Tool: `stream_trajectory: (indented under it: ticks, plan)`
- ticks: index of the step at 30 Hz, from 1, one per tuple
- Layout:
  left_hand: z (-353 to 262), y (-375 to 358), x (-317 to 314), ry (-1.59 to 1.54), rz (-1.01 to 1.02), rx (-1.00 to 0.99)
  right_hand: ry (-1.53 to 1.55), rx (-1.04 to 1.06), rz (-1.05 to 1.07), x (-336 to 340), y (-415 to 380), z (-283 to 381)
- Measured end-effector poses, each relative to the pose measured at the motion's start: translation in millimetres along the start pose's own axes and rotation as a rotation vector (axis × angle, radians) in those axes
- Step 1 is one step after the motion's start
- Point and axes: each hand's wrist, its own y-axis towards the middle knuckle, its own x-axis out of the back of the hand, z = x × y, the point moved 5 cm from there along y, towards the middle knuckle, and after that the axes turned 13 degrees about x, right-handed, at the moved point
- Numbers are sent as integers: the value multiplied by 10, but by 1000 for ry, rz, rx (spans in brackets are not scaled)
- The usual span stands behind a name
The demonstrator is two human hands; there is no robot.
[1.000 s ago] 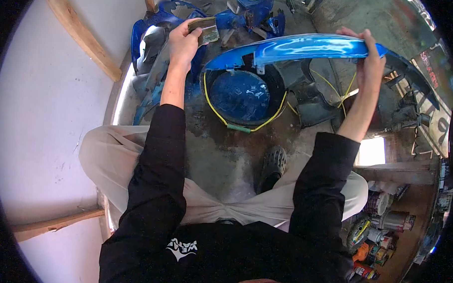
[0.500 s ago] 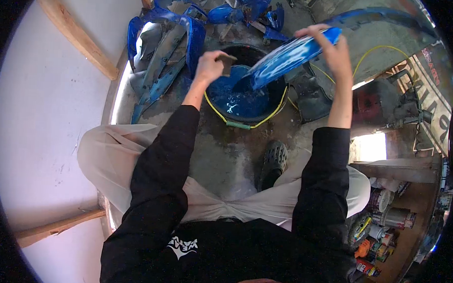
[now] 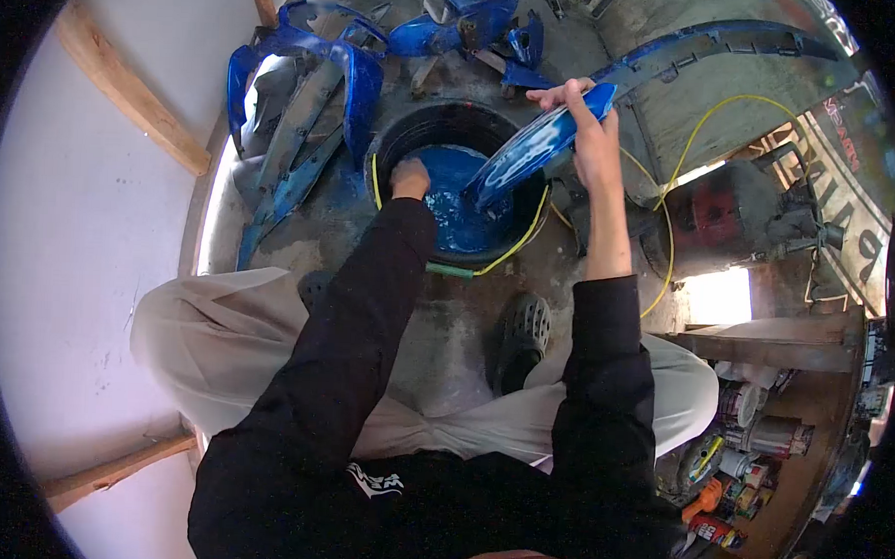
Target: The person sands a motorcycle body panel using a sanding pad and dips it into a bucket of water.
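Observation:
My right hand (image 3: 592,137) grips the upper end of a glossy blue plastic panel (image 3: 531,149), wet with whitish streaks. The panel slants down to the left, its lower end in the black bucket (image 3: 373,144). My left hand (image 3: 410,178) is lowered into the bucket at the bluish water (image 3: 459,226), closed, its fingertips hidden. The brownish piece of sandpaper seen in it a moment ago is out of sight now. A yellow handle with a green grip (image 3: 450,270) hangs along the bucket's near rim.
Blue motorbike body panels (image 3: 360,89) lie on the floor left of and behind the bucket. A long curved blue strip (image 3: 712,37) lies back right. A dark red tank-like machine (image 3: 716,220) and yellow hose (image 3: 674,189) are right. Cans (image 3: 772,436) fill a shelf lower right.
My left hand has gone down into the bucket with the sandpaper, which is now hidden. My right hand has brought the panel lower and to the left; the view has shifted slightly.

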Motion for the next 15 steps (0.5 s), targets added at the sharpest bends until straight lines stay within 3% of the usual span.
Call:
stream_trajectory:
  ticks: [2, 6, 9, 11, 15]
  plan:
    - [-28, 582, -715, 145, 146, -98, 25, 23, -47, 6, -40, -68]
    - [-100, 779, -579, -104, 197, -43, 4, 77, -117, 47, -86, -154]
    - [-182, -347, 622, -725, 592, 28, -37, 129, -159, 42, -59, -185]
    - [-421, -709, 1271, -688, 659, -228, -95, 100, -216, 73, -45, -268]
    - [-930, -1378, 2344, -724, 545, -431, -15, 82, -231, -24, 48, -269]
